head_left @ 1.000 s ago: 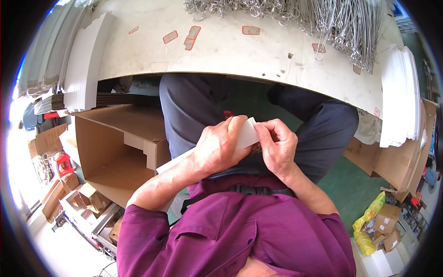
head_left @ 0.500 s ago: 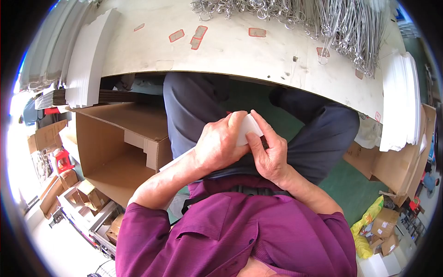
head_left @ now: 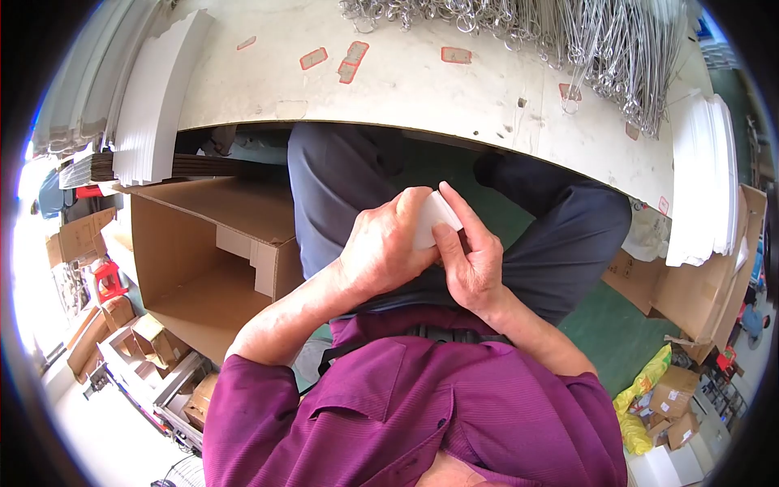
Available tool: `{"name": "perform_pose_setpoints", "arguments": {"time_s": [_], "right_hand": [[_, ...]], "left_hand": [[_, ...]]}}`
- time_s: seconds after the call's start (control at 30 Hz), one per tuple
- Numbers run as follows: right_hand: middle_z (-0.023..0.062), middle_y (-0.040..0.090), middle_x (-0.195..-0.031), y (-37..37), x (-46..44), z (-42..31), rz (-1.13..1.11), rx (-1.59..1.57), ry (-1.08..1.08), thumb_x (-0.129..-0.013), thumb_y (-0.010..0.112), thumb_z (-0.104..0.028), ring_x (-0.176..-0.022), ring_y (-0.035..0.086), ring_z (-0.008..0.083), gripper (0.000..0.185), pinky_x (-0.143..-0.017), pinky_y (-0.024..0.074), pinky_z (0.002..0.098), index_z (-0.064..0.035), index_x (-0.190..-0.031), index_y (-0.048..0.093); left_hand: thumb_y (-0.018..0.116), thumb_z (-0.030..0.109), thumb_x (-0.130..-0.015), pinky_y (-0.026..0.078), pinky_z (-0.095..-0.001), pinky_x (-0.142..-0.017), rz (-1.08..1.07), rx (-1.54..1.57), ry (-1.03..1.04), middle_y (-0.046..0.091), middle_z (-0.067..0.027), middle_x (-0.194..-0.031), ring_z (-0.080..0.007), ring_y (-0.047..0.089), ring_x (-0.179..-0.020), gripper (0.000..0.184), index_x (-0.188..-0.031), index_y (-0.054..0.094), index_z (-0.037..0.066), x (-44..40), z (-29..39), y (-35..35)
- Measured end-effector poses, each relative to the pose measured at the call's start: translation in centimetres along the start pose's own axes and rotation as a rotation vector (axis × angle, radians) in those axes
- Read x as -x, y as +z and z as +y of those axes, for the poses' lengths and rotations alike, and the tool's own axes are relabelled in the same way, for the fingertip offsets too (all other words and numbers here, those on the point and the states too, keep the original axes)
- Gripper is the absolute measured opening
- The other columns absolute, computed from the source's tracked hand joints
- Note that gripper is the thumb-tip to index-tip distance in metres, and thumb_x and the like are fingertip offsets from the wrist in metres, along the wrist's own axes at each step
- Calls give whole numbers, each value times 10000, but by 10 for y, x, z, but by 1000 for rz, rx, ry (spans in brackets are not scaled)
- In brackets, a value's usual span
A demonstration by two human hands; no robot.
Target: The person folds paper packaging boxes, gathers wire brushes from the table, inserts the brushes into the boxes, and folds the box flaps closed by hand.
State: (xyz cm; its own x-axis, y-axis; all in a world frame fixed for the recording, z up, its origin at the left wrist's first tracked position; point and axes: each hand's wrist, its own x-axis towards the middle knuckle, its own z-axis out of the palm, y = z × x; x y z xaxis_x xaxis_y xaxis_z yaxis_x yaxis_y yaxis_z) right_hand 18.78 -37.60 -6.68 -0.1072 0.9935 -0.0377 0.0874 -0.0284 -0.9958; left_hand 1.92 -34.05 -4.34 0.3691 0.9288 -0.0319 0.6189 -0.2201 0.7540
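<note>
Above my lap, both hands close around a white strip (head_left: 436, 217), probably card or plastic. My left hand (head_left: 385, 241) wraps the strip from the left, with its fingertips mostly hidden behind it. At the strip's right end, my right hand (head_left: 473, 264) pinches it between the thumb on the near face and the extended fingers along the far edge. Only the end portion shows between the hands; the remainder is hidden behind my left hand and forearm.
Metal wire pieces with looped ends (head_left: 617, 61) lie in a heap on the white table (head_left: 389, 89). White strips are stacked at its left (head_left: 158, 101) and right (head_left: 702, 178) ends. An opened cardboard box (head_left: 211, 260) stands left of my legs.
My hands have shifted slightly up with the white strip. Its long tail, which showed beyond my left forearm, is now out of sight. Both hands keep their grip.
</note>
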Motion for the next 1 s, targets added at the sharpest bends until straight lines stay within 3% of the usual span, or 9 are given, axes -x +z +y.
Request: {"name": "perform_pose_setpoints", "arguments": {"time_s": [0.1, 0.53, 0.63, 0.73, 0.8, 1.0], "right_hand": [[211, 743, -1134, -3, 3, -8, 41, 123, -63, -1058, 637, -172, -986, 738, 227, 477, -855, 570, 323, 39, -1472, 526], [197, 742, -1115, -1, 2, 5, 7, 71, -76, -1093, 571, -205, -994, 727, 225, 485, -871, 562, 329, 6, -1519, 476], [208, 744, -1115, -9, 4, -5, -38, -33, 26, -1089, 578, -189, -983, 737, 233, 459, -852, 568, 322, 24, -1490, 509], [220, 746, -1111, -7, 7, -5, 39, 153, -73, -1082, 589, -178, -952, 743, 237, 432, -829, 574, 315, 47, -1448, 548], [225, 748, -1108, -9, 6, 2, 75, 168, -103, -1078, 597, -176, -919, 742, 233, 416, -812, 578, 311, 64, -1417, 573], [209, 750, -1087, -6, 4, 2, 48, 114, -63, -1069, 615, -161, -926, 732, 214, 417, -823, 571, 311, 61, -1419, 571]], "left_hand": [[826, 173, -777, 610, -495, -680, -29, 22, 28, 713, -245, -980, -432, 733, -832, 568, -1213, 523, -26, -3, 6, -4], [827, 199, -786, 612, -485, -702, -69, -23, -64, 714, -248, -987, -426, 737, -853, 545, -1183, 523, -18, -4, 5, -1], [836, 211, -784, 612, -488, -716, -67, 65, -74, 715, -257, -990, -426, 738, -861, 546, -1172, 527, -17, -6, 5, -3], [851, 219, -775, 611, -490, -722, -146, 52, -81, 719, -262, -973, -429, 740, -867, 575, -1187, 532, -24, -6, 7, -6], [844, 197, -792, 615, -480, -755, -144, 70, -100, 734, -235, -972, -426, 742, -902, 568, -1237, 539, 20, -9, 4, -2], [841, 204, -792, 614, -483, -753, -97, 68, -132, 732, -242, -957, -433, 740, -901, 568, -1234, 538, 16, -7, 3, 0]]}}
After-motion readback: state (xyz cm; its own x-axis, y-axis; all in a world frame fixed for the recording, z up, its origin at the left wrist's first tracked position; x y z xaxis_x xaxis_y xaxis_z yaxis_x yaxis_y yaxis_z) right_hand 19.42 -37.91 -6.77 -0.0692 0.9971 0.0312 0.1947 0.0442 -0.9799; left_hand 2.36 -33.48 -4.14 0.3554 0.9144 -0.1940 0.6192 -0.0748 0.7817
